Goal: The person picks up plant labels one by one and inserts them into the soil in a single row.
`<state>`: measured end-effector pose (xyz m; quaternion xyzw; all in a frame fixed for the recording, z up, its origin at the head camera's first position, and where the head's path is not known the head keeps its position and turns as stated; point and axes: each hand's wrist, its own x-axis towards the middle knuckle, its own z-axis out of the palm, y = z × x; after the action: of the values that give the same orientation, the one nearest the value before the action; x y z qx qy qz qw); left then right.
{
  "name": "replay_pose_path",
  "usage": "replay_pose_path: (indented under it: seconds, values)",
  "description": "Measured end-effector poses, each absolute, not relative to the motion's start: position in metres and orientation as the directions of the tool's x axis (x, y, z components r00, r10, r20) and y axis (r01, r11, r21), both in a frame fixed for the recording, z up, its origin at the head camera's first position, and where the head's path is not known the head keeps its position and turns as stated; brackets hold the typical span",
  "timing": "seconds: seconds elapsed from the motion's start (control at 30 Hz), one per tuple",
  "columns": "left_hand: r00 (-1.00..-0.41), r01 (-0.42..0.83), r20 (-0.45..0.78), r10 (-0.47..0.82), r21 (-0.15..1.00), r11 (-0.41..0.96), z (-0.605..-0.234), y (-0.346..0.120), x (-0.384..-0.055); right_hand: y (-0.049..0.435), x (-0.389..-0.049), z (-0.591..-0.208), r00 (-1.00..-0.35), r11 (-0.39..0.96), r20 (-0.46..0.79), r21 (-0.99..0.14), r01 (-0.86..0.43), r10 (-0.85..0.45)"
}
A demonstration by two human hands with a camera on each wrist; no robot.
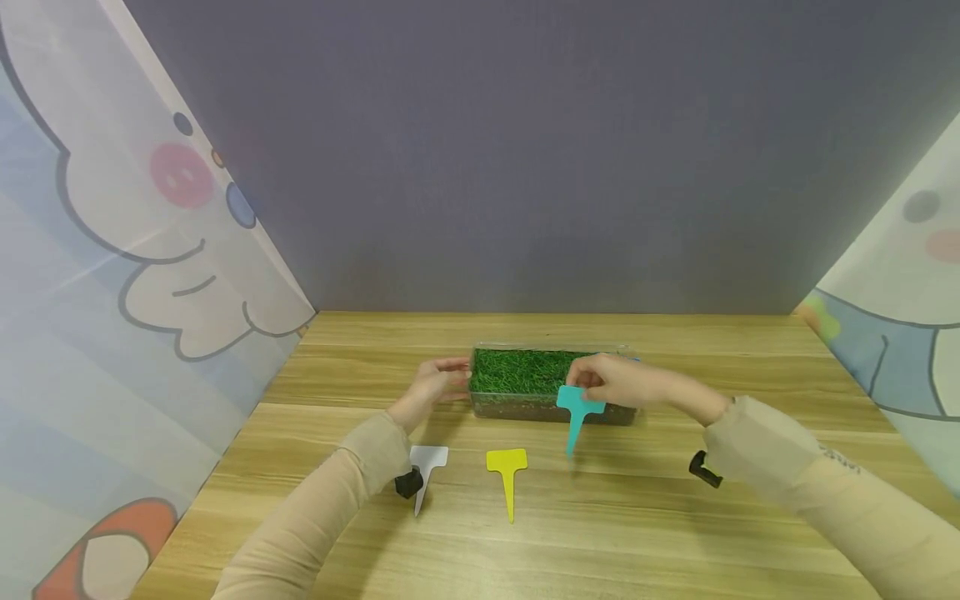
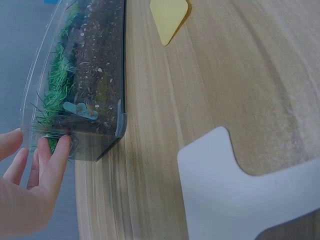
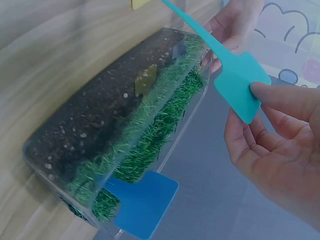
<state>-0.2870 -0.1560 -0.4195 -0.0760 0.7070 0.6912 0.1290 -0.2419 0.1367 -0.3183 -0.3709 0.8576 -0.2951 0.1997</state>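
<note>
Pinching turquoise tag (image 1: 577, 407), right grip (image 1: 611, 379) hangs free; left grip (image 1: 433, 388), loose, touches planter's end (image 2: 95, 145).

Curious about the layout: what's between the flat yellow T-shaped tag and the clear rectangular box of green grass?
Only bare, wood-grained tabletop separates the yellow tag from the clear box; the head view shows it.

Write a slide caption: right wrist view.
Right-hand fingers pinch a turquoise T-shaped tag near a clear rectangular box of green grass and dark soil.
</note>
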Motion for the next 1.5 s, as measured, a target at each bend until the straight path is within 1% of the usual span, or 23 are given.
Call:
replay_pose_path:
  seconds: [0.33,0.57,0.63,0.8,0.93,1.0,1.27,1.5]
  values:
    - [-0.954,-0.291,-0.293,0.061,0.956,0.032,-0.419,-0.155,-0.287,0.136,-0.253,-0.306,-0.648,0.542,-0.108,-0.66,-0.52,-0.754]
    - [-0.956,-0.282,-0.285,0.071,0.958,0.045,-0.418,-0.155,-0.287,0.137,-0.268,-0.3,-0.685,0.572,-0.118,-0.661,-0.486,-0.719]
    - [-0.954,-0.287,-0.289,0.078,0.957,0.04,-0.417,-0.155,-0.287,0.136,-0.271,-0.298,-0.695,0.587,-0.127,-0.653,-0.478,-0.708]
    - [-0.949,-0.292,-0.294,0.11,0.956,0.037,-0.412,-0.156,-0.284,0.134,-0.275,-0.292,-0.705,0.613,-0.1,-0.588,-0.528,-0.702]
    - [-0.949,-0.294,-0.296,0.112,0.955,0.036,-0.405,-0.155,-0.28,0.133,-0.278,-0.288,-0.716,0.632,-0.08,-0.544,-0.552,-0.694]
    - [-0.95,-0.291,-0.294,0.104,0.956,0.039,-0.403,-0.154,-0.278,0.133,-0.279,-0.287,-0.725,0.643,-0.08,-0.537,-0.547,-0.684]
    - [-0.954,-0.293,-0.294,0.061,0.956,0.031,-0.416,-0.155,-0.286,0.132,-0.283,-0.286,-0.762,0.672,-0.075,-0.532,-0.515,-0.643]
    - [-0.955,-0.285,-0.287,0.07,0.958,0.035,-0.417,-0.156,-0.286,0.131,-0.288,-0.29,-0.778,0.675,-0.033,-0.522,-0.521,-0.627]
